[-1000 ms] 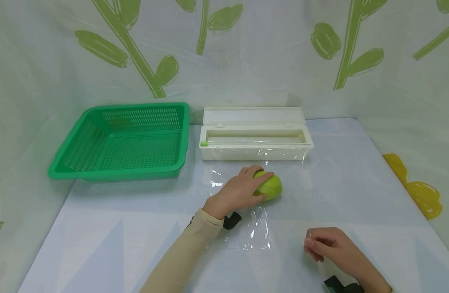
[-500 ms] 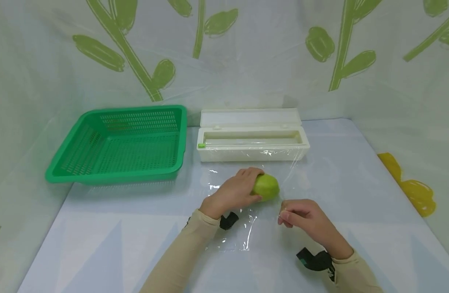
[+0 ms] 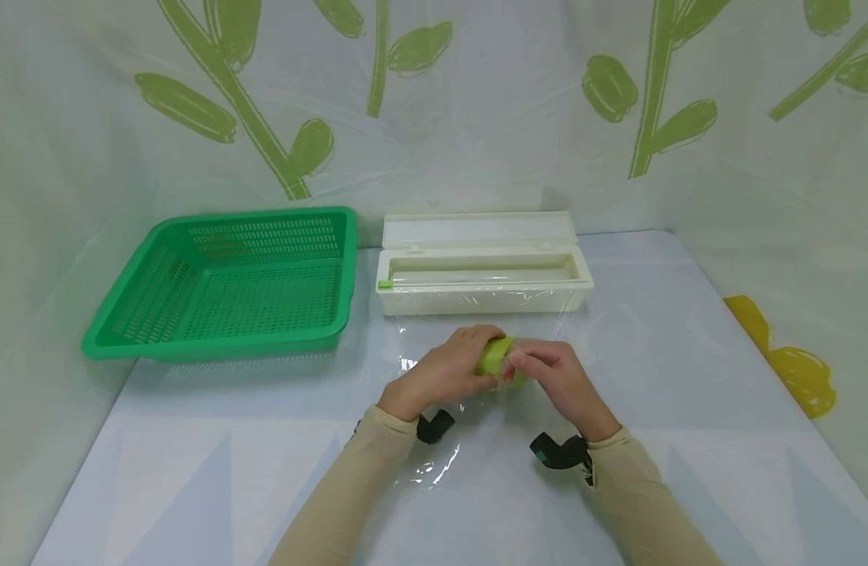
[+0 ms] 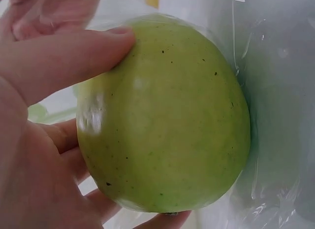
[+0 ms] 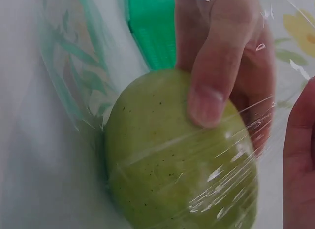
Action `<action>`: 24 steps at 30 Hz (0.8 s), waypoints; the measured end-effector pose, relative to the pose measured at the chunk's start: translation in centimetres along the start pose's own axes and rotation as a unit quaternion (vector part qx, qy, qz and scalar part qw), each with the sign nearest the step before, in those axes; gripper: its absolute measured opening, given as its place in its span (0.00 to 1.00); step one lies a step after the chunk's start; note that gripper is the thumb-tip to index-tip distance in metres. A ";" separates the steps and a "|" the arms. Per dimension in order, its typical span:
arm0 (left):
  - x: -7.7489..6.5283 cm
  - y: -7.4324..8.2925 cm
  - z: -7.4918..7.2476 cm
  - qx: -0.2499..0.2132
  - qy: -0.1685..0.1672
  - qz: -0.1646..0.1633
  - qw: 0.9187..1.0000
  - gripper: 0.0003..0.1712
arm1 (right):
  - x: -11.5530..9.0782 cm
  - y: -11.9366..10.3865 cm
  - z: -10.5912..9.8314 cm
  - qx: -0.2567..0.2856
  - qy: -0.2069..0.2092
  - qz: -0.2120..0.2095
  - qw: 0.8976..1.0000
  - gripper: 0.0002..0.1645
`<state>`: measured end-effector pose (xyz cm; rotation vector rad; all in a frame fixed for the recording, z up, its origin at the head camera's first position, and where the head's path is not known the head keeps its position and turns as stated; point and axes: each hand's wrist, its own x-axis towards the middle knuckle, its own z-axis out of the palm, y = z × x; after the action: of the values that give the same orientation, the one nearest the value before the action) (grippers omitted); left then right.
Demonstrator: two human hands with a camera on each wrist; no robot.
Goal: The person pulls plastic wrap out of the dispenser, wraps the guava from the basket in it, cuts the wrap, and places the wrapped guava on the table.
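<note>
Head view: clear plastic film (image 3: 437, 470) nearest me, glinting on the table (image 3: 689, 330). Just beyond, the speckled green fruit (image 3: 492, 358) sits between my hands. Left hand (image 3: 444, 368) grips its left side, so it's the nearer. Right hand (image 3: 557, 379), at the fruit's right, pinches film stretched over it; skin contact, can't tell. Long axis, barely longer, seems to run from left thumb to left fingertips. Farther: lid-up white dispenser box (image 3: 483, 302), green slotted basket (image 3: 222, 344) to its left.

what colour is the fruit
The fruit is yellowish green with dark specks, clearest in the left wrist view.
</note>
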<state>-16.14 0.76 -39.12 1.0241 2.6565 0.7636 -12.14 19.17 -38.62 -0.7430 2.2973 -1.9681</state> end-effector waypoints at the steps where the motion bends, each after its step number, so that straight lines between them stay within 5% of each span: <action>1: 0.0 -0.1 0.0 -0.006 0.002 0.000 1.000 0.34 | 0.3 0.3 0.0 -0.001 0.001 -0.001 1.000 0.13; 15: 0.4 -1.0 -0.2 -0.058 -0.001 0.041 0.997 0.35 | 2.7 3.2 -0.5 0.015 0.029 -0.019 0.999 0.11; 24: 0.7 -1.1 -0.4 -0.093 -0.006 0.066 0.993 0.35 | 3.1 2.9 -0.3 0.029 0.045 -0.008 0.999 0.10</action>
<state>-17.46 0.40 -39.33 1.1562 2.4704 1.0081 -15.99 18.57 -40.43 -0.6838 2.2778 -2.1080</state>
